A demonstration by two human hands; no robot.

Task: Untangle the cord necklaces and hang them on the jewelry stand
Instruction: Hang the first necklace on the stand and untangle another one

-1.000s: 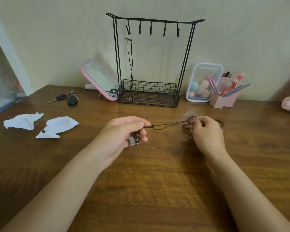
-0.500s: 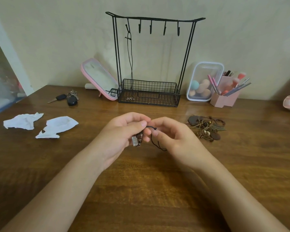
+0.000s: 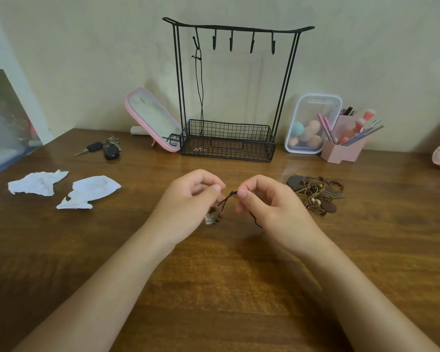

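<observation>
A black wire jewelry stand with a basket base stands at the back of the wooden table. One black cord necklace hangs from its leftmost hook, its pendant down in the basket. My left hand and my right hand both pinch a dark cord necklace just above the table's middle. Beads and a small grey pendant dangle below my left fingers. A tangle of brown cord necklaces lies right of my right hand.
Two crumpled white papers lie at the left, car keys behind them. A pink mirror leans left of the stand. A clear box of sponges and a pink brush holder sit to its right.
My right hand left the brown tangle and came in next to my left hand. The dark cord, stretched between the hands before, is now short and slack between them.
</observation>
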